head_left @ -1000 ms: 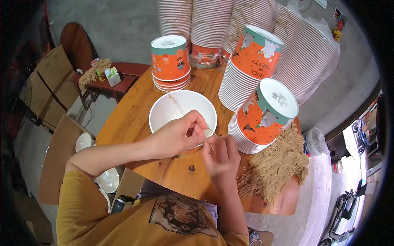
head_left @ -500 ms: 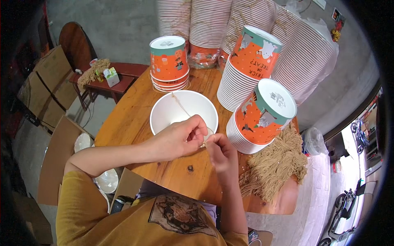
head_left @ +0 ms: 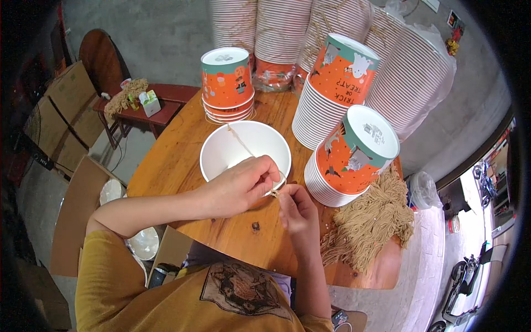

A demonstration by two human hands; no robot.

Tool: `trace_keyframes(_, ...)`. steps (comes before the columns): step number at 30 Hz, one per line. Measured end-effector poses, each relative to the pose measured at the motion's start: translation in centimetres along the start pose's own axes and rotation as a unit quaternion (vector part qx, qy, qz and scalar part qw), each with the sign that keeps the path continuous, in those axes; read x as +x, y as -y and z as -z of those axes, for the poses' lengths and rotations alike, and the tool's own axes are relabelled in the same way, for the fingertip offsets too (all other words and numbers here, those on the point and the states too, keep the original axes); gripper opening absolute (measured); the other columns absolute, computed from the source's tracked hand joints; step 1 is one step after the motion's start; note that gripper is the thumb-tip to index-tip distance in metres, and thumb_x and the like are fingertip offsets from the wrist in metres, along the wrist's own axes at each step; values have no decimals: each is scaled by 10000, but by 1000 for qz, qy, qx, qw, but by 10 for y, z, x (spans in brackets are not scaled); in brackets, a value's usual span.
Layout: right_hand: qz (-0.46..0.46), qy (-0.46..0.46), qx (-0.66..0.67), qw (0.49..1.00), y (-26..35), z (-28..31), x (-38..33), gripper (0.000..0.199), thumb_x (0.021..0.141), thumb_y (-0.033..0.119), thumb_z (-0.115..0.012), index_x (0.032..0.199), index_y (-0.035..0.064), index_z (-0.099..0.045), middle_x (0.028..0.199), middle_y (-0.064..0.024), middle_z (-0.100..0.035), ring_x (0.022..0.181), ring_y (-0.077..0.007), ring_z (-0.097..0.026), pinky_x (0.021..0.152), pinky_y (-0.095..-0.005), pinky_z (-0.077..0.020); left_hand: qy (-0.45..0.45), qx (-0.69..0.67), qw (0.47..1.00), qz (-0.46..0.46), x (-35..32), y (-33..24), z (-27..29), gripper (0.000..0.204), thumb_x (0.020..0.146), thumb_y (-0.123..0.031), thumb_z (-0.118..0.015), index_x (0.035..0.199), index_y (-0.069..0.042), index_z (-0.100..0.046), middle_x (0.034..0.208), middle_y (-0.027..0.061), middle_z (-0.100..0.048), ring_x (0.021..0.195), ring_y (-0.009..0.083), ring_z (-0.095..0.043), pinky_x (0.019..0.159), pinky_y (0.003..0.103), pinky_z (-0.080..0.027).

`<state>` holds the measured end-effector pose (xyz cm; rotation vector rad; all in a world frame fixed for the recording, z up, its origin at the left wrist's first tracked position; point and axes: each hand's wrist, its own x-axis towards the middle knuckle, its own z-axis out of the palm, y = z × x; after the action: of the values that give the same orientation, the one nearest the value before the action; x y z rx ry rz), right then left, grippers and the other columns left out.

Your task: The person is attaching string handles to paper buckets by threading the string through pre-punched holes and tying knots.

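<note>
A white-lined paper bucket [head_left: 218, 152] stands on the table with its mouth tipped toward me. A thin tan cord [head_left: 239, 140] runs from its far rim across the opening to my hands. At the near rim, my left hand [head_left: 238, 185] pinches the cord between thumb and fingers. Just right of it, my right hand [head_left: 297, 209] grips the cord beside a small knot or loop [head_left: 275, 193]. My fingers partly hide the near rim.
Nested upside-down orange buckets stand at the left [head_left: 227, 86], back right [head_left: 323, 113] and right [head_left: 354, 160]. Behind them rise tall bagged bucket stacks [head_left: 285, 30]. A heap of tan cords [head_left: 370, 224] lies at the table's right. An open carton [head_left: 77, 221] sits lower left.
The bucket has shifted slightly left. My right hand has turned a little and its fingers have moved along the cord near the knot. My left hand stays in almost the same place.
</note>
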<state>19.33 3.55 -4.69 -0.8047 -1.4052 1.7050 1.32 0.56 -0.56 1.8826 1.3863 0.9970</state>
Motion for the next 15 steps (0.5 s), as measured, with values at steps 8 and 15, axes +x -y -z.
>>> trace_keyframes(8, -10, -1, 41, 999, -1, -1, 0, 122, 984, 185, -523, 1004, 68, -553, 833, 2, -581, 706, -56, -551, 564, -186, -398, -8, 27, 1000, 5, 0, -3, 2, 114, 913, -44, -540, 1011, -25, -486, 857, 93, -550, 807, 243, -559, 741, 351, -463)
trace_keyframes(15, 98, -36, -20, 994, -11, -6, 0, 185, 931, 121, -614, 1089, 44, -555, 841, -11, -560, 708, -84, -530, 569, -233, -430, 1, 3, 1000, 16, 1, -8, 2, 112, 912, -51, -537, 1004, -22, -480, 851, 96, -554, 798, 241, -559, 734, 354, -461)
